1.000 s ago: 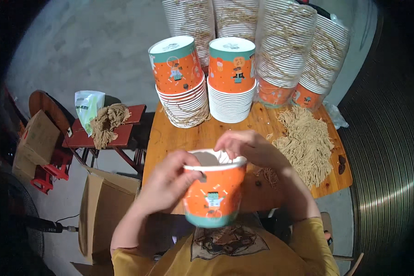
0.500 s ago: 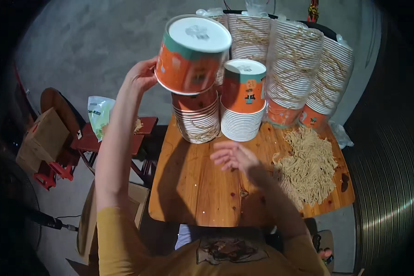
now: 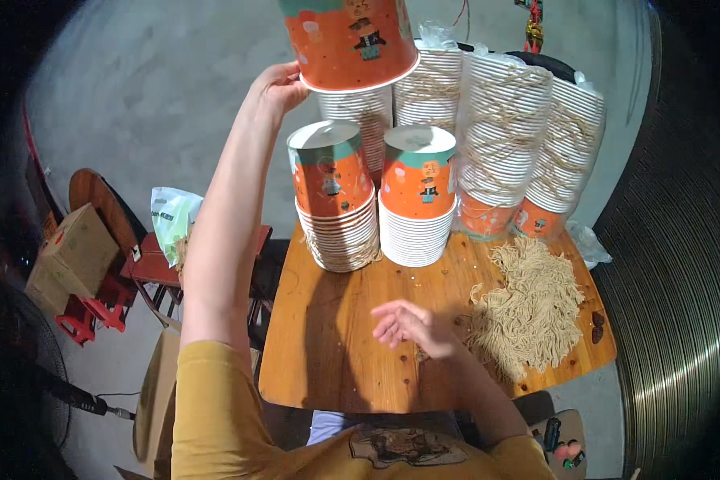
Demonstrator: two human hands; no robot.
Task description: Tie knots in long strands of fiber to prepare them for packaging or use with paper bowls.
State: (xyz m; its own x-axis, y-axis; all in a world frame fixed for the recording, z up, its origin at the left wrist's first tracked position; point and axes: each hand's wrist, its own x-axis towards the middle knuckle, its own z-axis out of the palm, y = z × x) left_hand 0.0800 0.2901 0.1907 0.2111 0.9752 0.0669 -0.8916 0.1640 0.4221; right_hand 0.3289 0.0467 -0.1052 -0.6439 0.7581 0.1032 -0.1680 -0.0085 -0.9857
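High at the top, my left hand (image 3: 284, 86) grips the lower rim of an upside-down orange paper bucket (image 3: 352, 44), whose upper part is cut off by the frame. Beneath it stand two stacks of upturned paper buckets: the left stack (image 3: 332, 180) has tan strings round its lower rims, and the right stack (image 3: 418, 180) shows plain white rims. Over the middle of the table, my right hand (image 3: 414, 326) hovers with fingers loosely spread, holding nothing. To its right lies a heap of tan strings (image 3: 532, 308).
Tall plastic-wrapped bucket stacks (image 3: 504, 120) line the back of the wooden table (image 3: 312, 352). A red side table (image 3: 152, 268) with a green-white bag (image 3: 172, 220) is at left, near a cardboard box (image 3: 80, 248) on red stools. A ribbed metal surface (image 3: 664, 312) curves along the right.
My left hand has raised the bucket up and away from the left stack, uncovering that stack's top. My right hand sits a little lower in view, still empty.
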